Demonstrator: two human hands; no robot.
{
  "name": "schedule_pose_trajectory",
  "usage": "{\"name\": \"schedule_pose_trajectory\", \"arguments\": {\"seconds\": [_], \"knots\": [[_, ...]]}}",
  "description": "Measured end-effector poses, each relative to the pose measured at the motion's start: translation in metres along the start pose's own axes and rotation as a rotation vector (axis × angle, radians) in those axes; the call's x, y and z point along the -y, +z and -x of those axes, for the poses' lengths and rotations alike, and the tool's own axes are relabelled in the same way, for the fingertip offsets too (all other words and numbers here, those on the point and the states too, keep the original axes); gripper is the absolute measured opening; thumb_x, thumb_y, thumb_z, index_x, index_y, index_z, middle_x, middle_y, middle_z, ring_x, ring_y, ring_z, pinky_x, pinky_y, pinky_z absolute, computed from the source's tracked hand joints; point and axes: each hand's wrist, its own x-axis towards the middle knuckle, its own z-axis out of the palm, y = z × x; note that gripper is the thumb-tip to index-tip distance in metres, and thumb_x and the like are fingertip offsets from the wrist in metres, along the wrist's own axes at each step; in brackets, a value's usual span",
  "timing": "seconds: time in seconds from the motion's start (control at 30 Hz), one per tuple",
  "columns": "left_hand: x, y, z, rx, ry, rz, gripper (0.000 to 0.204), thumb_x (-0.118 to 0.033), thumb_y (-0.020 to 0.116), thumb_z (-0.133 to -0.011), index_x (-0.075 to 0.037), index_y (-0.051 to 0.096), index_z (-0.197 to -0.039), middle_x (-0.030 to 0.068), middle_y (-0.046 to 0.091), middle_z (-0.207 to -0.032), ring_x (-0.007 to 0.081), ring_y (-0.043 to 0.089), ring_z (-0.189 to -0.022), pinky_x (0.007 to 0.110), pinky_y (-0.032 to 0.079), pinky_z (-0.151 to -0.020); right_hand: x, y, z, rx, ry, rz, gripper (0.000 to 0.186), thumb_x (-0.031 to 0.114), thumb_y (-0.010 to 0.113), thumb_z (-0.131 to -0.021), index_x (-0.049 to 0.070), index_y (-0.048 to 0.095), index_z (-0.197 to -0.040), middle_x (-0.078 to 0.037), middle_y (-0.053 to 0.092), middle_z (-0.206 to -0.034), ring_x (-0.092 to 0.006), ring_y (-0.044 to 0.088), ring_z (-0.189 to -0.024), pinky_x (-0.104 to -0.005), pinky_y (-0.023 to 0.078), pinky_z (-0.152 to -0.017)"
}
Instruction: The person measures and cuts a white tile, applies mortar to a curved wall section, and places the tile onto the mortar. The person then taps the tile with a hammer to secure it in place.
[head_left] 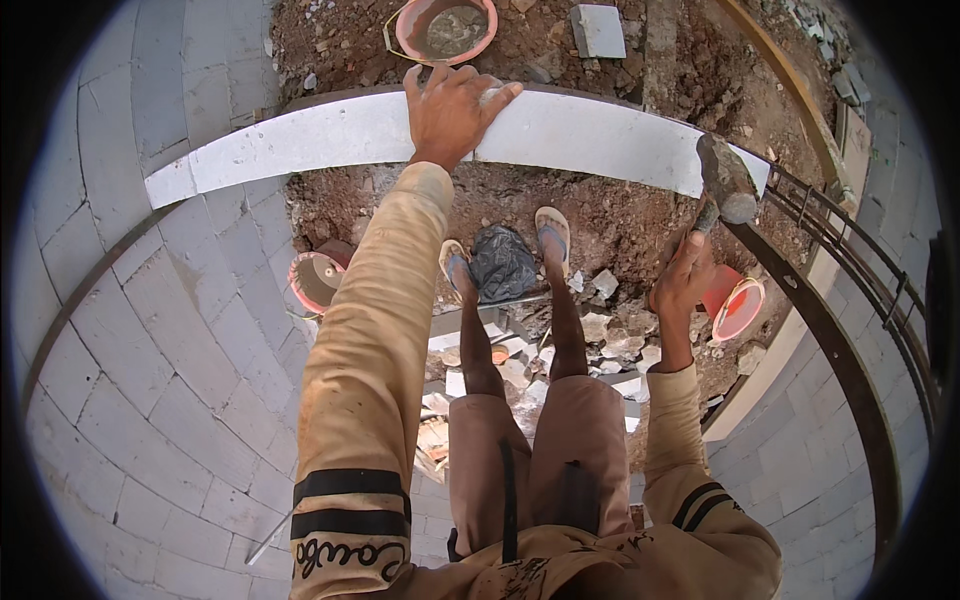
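Our left hand [455,110] lies flat, fingers spread, on the long pale grey kerb slab [330,135] (smooth, dusty); right hand [685,275] is wrapped round a hammer [722,185]

Outdoor paving site, work in progress. Grey paving blocks [150,340] are covering the ground at left and lower right in laid rows. Bare reddish soil [620,215] is lying exposed in the middle, strewn with broken stone pieces [610,330]. A long pale kerb slab [330,140] is spanning the dirt strip. Orange mortar pans [445,28] are sitting on the earth. A person in sandals is standing in the dug patch, gripping a mallet [725,180].
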Motion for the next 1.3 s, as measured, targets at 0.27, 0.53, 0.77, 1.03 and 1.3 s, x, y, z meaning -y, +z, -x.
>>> {"name": "schedule_pose_trajectory", "arguments": {"seconds": [0.27, 0.53, 0.77, 1.03, 1.3], "knots": [[-0.004, -0.005, -0.001, 0.094, -0.032, 0.025, 0.048, -0.061, 0.058, -0.096, -0.019, 0.080, -0.102, 0.0008, 0.072, -0.113, 0.0204, 0.058, -0.119, 0.056, 0.025, -0.115, 0.002, 0.021, -0.008, 0.103, -0.019, 0.266, 0.051, 0.048, 0.045, -0.110, 0.004, 0.056, -0.087, -0.002, 0.049, -0.066, -0.0111, 0.044, -0.058, -0.0319, 0.034, -0.051], [0.085, -0.018, 0.015, -0.278, -0.402, -0.071, 0.041, -0.043, 0.044, -0.107, -0.019, 0.062, -0.136, 0.0044, 0.054, -0.145, 0.0286, 0.040, -0.140, 0.071, 0.018, -0.114, 0.057, 0.044, 0.016, 0.264, -0.064, 0.257, 0.056, 0.050, 0.045, -0.108, -0.003, 0.061, -0.097, -0.014, 0.053, -0.064, -0.0221, 0.048, -0.058, -0.0422, 0.040, -0.056], [0.107, 0.003, 0.027, -0.291, -0.406, -0.129, 0.048, -0.047, 0.042, -0.107, -0.019, 0.055, -0.144, 0.0082, 0.051, -0.146, 0.0332, 0.034, -0.146, 0.072, 0.016, -0.115, 0.128, 0.075, 0.044, 0.435, -0.442, 0.046, 0.057, 0.054, 0.043, -0.108, 0.002, 0.057, -0.091, -0.003, 0.049, -0.063, -0.0135, 0.045, -0.055, -0.0305, 0.033, -0.051], [0.100, -0.007, 0.021, -0.157, -0.488, -0.123, 0.048, -0.046, 0.046, -0.106, -0.015, 0.056, -0.141, 0.0094, 0.051, -0.146, 0.0368, 0.033, -0.146, 0.072, 0.017, -0.115, 0.120, 0.159, 0.012, 0.554, -0.313, 0.523, 0.059, 0.051, 0.045, -0.108, -0.003, 0.059, -0.089, -0.020, 0.057, -0.065, -0.0385, 0.054, -0.060, -0.0460, 0.042, -0.058], [0.101, -0.002, 0.026, -0.238, -0.436, -0.136, 0.047, -0.046, 0.047, -0.106, -0.013, 0.056, -0.139, 0.0113, 0.050, -0.145, 0.0383, 0.031, -0.147, 0.072, 0.016, -0.115, 0.115, 0.148, 0.035, 0.511, -0.377, 0.282, 0.054, 0.048, 0.045, -0.108, -0.002, 0.065, -0.109, -0.025, 0.061, -0.071, -0.0497, 0.063, -0.071, -0.0502, 0.048, -0.063]]}}
